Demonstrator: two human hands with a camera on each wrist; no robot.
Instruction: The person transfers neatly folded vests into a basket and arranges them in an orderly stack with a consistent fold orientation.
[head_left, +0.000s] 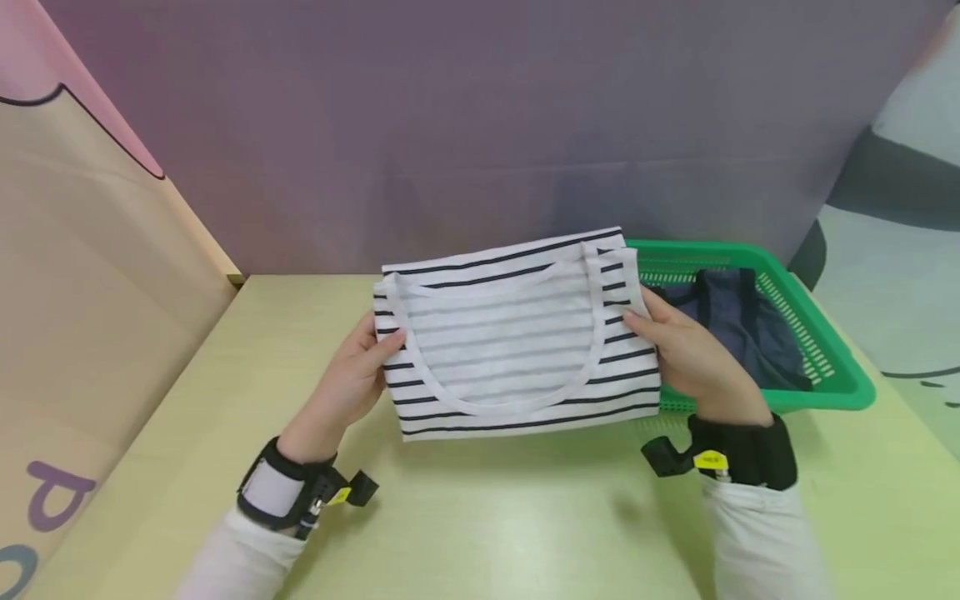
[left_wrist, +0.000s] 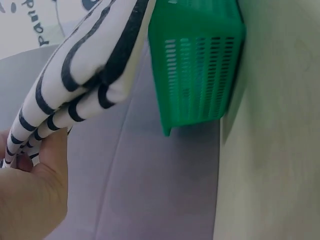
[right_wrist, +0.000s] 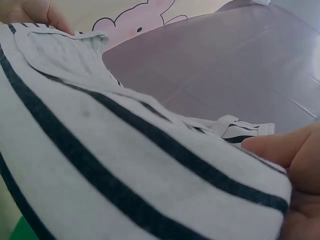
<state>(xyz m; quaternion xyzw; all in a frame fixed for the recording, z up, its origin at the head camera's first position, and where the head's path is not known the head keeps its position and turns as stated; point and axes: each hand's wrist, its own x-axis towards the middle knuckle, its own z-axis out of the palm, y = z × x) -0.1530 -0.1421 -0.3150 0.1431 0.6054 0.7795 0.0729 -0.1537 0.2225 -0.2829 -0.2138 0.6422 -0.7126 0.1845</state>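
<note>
A white shirt with dark stripes [head_left: 525,408], folded into a wide rectangle with its scooped neckline facing up, is held above the table [head_left: 480,517]. My left hand [head_left: 348,371] pinches its left edge, thumb on top and fingers underneath. At the opposite edge my right hand [head_left: 693,358] grips the shirt the same way, its thumb near the shoulder strap. In the left wrist view the folded layers of the striped shirt [left_wrist: 85,65] stand out from the left hand [left_wrist: 35,195]. The right wrist view shows the striped fabric [right_wrist: 130,150] up close beside the right thumb [right_wrist: 275,147].
A green plastic basket [head_left: 847,375] stands at the back right of the table, partly behind the shirt and right hand. Dark navy clothing [head_left: 750,333] lies inside it. A grey-purple panel [head_left: 465,108] rises along the back, with a printed beige panel [head_left: 90,250] at the left.
</note>
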